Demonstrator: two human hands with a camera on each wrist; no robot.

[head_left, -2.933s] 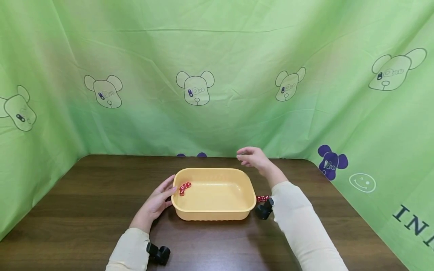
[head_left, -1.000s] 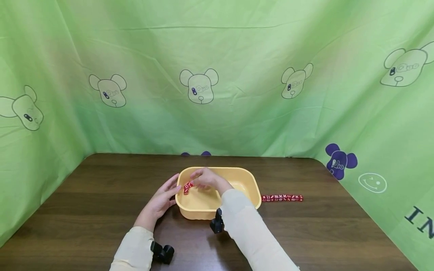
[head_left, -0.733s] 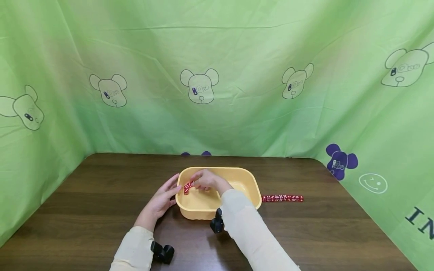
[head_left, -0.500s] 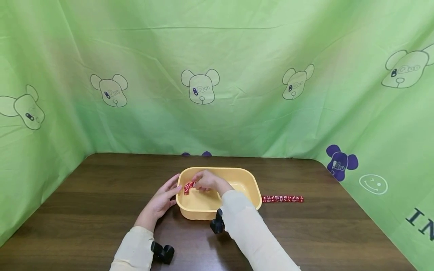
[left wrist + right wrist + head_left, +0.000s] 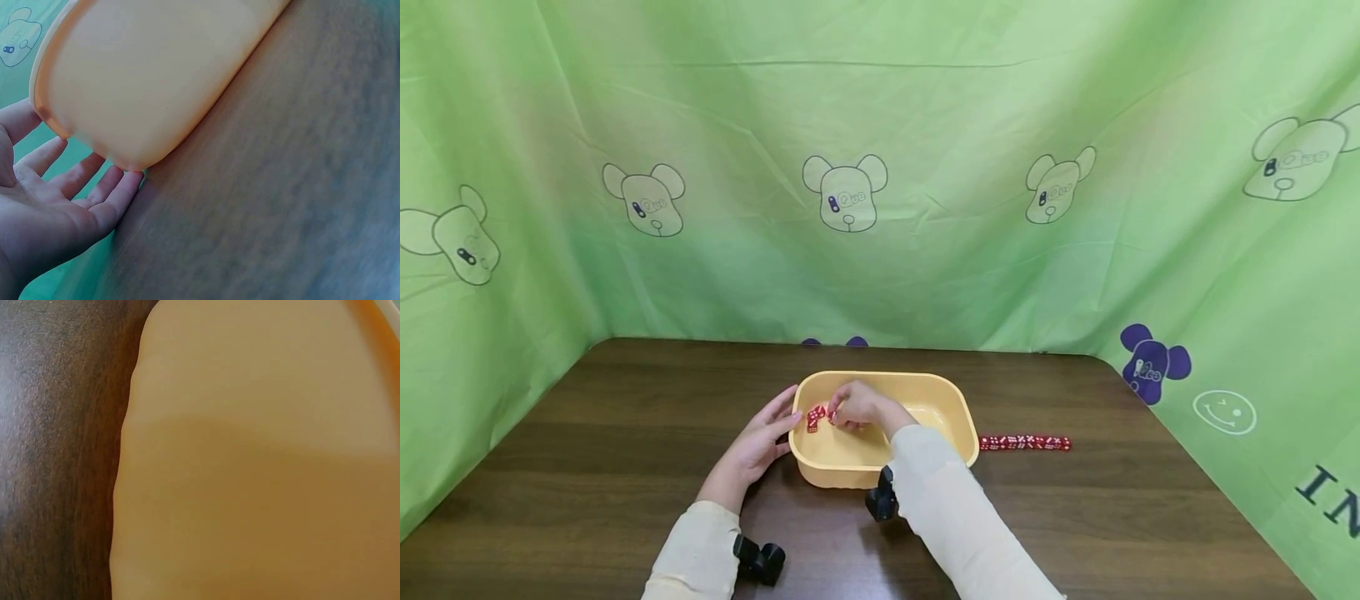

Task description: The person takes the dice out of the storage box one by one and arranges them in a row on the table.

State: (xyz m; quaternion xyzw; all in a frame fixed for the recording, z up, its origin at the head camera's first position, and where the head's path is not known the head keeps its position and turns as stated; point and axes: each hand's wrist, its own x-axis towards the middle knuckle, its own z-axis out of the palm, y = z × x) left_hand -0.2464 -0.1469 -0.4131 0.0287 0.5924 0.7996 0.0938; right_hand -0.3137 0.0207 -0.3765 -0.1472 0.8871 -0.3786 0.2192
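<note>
A yellow plastic tub (image 5: 880, 477) stands on the table in the head view. My left hand (image 5: 754, 442) grips its left end. The thumb lies over the rim, and the fingertips touch the outer wall in the left wrist view. Inside the tub, my right hand (image 5: 859, 405) pinches a red die (image 5: 832, 417), partly hidden by the fingers. A few red dice with white pips (image 5: 814, 417) lie just left of it, near the tub's left wall. The right wrist view shows only the tub's outer wall (image 5: 250, 487) and the table, no fingers.
A straight row of several red dice (image 5: 1026, 443) lies on the table right of the tub. The dark wooden table (image 5: 647, 417) is enclosed by a green printed cloth (image 5: 925, 275) behind and at both sides.
My right hand has come from above the tub's back right corner down into it, among the dice. It now draws a die slightly away from the others. The left hand stays on the tub.
</note>
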